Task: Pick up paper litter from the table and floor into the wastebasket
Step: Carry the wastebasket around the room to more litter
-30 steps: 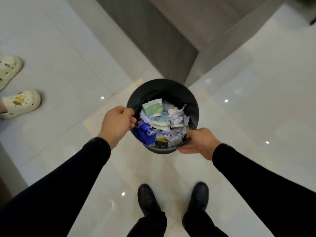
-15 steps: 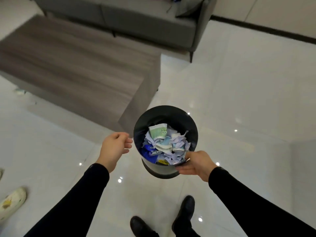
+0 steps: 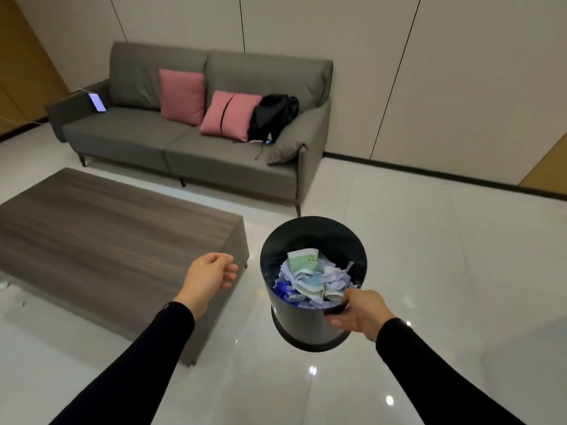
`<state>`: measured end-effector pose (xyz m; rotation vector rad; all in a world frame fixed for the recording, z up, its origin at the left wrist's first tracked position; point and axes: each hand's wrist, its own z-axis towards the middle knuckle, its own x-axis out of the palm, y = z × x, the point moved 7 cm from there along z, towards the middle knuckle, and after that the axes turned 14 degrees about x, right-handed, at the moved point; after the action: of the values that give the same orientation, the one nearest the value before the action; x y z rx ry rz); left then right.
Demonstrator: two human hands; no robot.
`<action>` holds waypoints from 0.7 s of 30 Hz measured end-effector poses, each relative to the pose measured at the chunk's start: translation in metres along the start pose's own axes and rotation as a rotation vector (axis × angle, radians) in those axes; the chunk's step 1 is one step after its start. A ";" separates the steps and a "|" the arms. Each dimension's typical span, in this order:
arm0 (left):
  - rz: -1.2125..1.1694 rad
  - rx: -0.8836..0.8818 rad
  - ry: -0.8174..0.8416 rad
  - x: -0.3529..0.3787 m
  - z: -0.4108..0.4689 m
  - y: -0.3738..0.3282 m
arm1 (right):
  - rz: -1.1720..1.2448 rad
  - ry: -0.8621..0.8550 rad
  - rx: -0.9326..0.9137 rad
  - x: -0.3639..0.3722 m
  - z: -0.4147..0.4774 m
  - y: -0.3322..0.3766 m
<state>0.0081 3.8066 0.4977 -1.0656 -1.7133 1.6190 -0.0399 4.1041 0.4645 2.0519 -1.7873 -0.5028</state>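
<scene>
1 wastebasket, 2 hands, 1 sofa, 2 pink cushions, 1 table, 1 backpack.

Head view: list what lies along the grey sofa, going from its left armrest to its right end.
Lit phone propped on the left armrest of the grey fabric sofa → upright pink square cushion → tilted pink cushion with a dark stripe → black backpack → loose grey cushion leaning at the right end.
</scene>
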 end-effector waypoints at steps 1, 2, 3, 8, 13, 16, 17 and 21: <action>-0.002 0.008 0.010 0.006 0.009 -0.005 | 0.006 -0.004 -0.013 -0.005 0.000 0.015; -0.005 0.014 0.017 0.012 0.019 -0.010 | 0.014 -0.010 -0.023 -0.010 0.002 0.029; -0.008 0.022 0.022 0.018 0.031 -0.015 | 0.024 -0.014 -0.029 -0.013 0.006 0.043; 0.009 0.088 0.073 0.046 0.110 -0.038 | 0.070 -0.040 -0.047 -0.015 0.034 0.113; -0.009 0.103 0.129 0.085 0.215 -0.051 | 0.082 -0.079 -0.068 -0.008 0.084 0.192; 0.002 0.099 0.162 0.105 0.273 -0.062 | 0.103 -0.111 -0.073 -0.004 0.114 0.241; 0.002 0.107 0.173 0.112 0.291 -0.067 | 0.114 -0.120 -0.075 -0.003 0.125 0.256; 0.006 0.104 0.193 0.137 0.352 -0.088 | 0.143 -0.127 -0.081 -0.001 0.152 0.312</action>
<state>-0.3711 3.7306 0.5230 -1.1372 -1.4866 1.5366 -0.3832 4.0591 0.4884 1.8590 -1.9361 -0.6642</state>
